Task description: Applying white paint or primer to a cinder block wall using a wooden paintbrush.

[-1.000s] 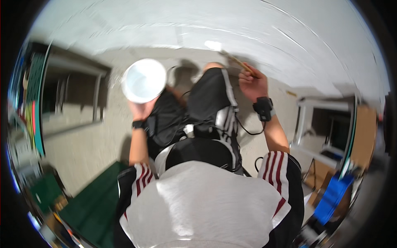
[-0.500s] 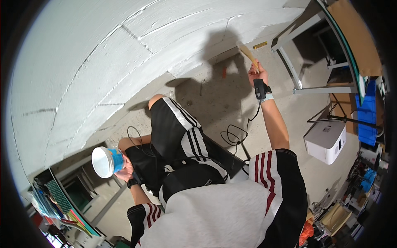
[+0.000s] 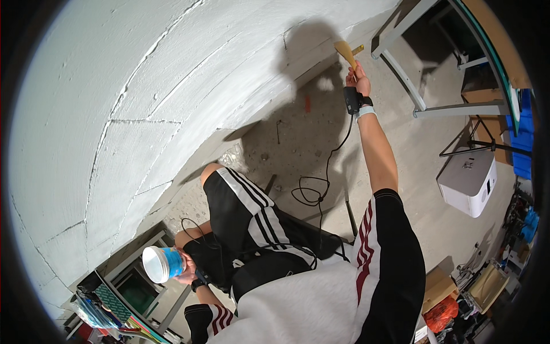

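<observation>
The paintbrush [image 3: 345, 53] is sitting at about one o'clock in the head view, far out at the end of the outstretched right arm, its pale tan bristle head pressing against or hovering just off the base of the white block wall [image 3: 143, 97] where the wall is meeting the concrete floor [image 3: 298, 132]; whether the bristles are actually touching cannot be told. Its long axis is running from about eleven o'clock at the bristle end toward five o'clock at the handle, so the bristles are lying beyond the fingers at their eleven o'clock, toward the wall. The right hand [image 3: 358, 83] is closing around the handle with the fingers curled fully about it, a dark wrist device strapped just below and a black cable [image 3: 321, 178] trailing from it across the floor. The brush head is looking broad and flat, light wood-coloured, with a short yellowish strip beside it near the wall foot. The left hand [image 3: 186, 269] is far from the brush, down at about seven o'clock, gripping a small round tub [image 3: 162, 264] with a white rim and blue side, fingers wrapped around its far side, mouth tipped toward the left. The right hand is clearly the nearer one to the wall foot. A metal table frame [image 3: 424, 86] is standing at two o'clock, and a white box-shaped appliance [image 3: 467, 183] is resting at three o'clock.
</observation>
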`<state>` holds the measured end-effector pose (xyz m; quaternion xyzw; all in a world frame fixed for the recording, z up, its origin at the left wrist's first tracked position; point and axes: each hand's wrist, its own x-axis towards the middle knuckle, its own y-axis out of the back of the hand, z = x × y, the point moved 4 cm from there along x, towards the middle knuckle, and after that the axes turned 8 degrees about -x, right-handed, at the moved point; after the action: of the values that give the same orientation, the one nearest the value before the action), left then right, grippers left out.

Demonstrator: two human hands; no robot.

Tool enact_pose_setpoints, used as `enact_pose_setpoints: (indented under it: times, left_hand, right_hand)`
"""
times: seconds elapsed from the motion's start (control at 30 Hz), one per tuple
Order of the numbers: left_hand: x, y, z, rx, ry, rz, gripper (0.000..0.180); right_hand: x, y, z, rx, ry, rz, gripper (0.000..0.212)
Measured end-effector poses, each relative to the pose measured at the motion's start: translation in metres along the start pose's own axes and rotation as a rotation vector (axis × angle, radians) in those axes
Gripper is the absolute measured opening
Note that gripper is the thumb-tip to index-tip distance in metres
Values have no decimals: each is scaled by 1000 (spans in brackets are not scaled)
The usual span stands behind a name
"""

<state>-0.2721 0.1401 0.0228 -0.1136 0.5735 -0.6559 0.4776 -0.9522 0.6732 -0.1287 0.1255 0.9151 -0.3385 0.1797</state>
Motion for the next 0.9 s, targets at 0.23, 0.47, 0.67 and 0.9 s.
enact_pose_setpoints:
  times: [0.23, 0.47, 0.67, 0.9]
  left_hand:
    - [6, 2, 4, 33, -49, 77, 92]
    - [10, -10, -4, 12, 68, 32, 97]
    - [13, -11, -3, 91, 120, 23, 101]
    - [10, -8, 3, 205, 98, -61, 100]
  right_hand:
    - [-3, -4, 6, -192, 28, -39, 31]
    - [-24, -3, 11, -239, -55, -210, 33]
    - [11, 9, 4, 34, 95, -51, 33]
    - [-21, -2, 33, -166, -61, -194, 32]
